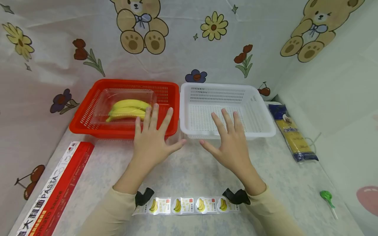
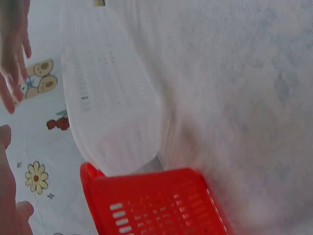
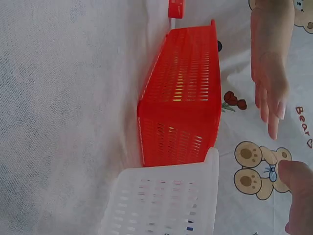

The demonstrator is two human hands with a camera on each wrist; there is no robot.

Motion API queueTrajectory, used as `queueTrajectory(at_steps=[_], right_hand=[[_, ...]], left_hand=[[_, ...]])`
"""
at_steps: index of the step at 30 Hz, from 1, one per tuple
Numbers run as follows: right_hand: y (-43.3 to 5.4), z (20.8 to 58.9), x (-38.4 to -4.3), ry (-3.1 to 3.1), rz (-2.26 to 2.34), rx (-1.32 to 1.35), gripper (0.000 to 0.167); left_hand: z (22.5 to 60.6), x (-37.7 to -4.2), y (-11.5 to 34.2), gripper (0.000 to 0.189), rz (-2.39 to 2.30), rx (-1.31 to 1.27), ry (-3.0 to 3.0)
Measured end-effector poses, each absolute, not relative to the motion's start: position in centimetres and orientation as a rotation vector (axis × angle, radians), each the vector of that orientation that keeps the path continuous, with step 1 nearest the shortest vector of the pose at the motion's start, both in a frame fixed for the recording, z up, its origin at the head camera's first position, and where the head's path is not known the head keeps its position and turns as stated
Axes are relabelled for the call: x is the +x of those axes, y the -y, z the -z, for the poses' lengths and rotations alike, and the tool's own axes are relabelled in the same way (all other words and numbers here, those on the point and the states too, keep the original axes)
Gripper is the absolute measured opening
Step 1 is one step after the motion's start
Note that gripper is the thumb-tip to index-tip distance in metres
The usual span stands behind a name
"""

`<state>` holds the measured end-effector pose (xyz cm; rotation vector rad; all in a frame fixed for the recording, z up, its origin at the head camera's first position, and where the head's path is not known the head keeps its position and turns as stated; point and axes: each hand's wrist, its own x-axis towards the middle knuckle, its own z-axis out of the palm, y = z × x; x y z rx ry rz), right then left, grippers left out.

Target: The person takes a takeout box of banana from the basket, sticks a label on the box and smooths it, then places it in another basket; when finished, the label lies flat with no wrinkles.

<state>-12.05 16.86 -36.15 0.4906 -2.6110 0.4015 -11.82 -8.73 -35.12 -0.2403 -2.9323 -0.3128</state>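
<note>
Pale sleeves (image 1: 107,213) sat nearest, at six o'clock, and look, left hand (image 1: 152,141) and right hand (image 1: 233,147) both hung with fingers spread apart, gripping nothing! Bananas (image 1: 128,109) lay at eleven o'clock from the nearer left hand, long axis roughly nine-to-three, in a see-through box (image 1: 118,94) ringed by the red basket (image 1: 100,131), with the white basket (image 1: 198,114) open-topped at the right hand's twelve.

Red basket (image 1: 115,131), white basket (image 1: 200,118), yellow bananas (image 1: 127,110)

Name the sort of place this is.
Likely a food sorting or packing table: a red basket holding bananas, a white basket and a strip of banana stickers.
</note>
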Motion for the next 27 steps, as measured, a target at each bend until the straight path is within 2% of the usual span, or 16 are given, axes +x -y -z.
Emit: queueTrajectory(at_steps=[10,18,27], right_hand=[[-15.2,35.6,-13.7,2.603,-0.681,0.597,0.080],[-11.6,34.3,-16.0,2.612,-0.886,0.744,0.077],[-5.4,33.9,-19.1,2.749,-1.147,0.795,0.078]], left_hand=[[34.2,-12.6,18.3,0.112,0.419,-0.010,2.949],[34.5,-13.9,26.4,0.120,0.479,0.191,2.977],[35.3,-14.7,30.5,0.131,0.563,0.334,3.111]])
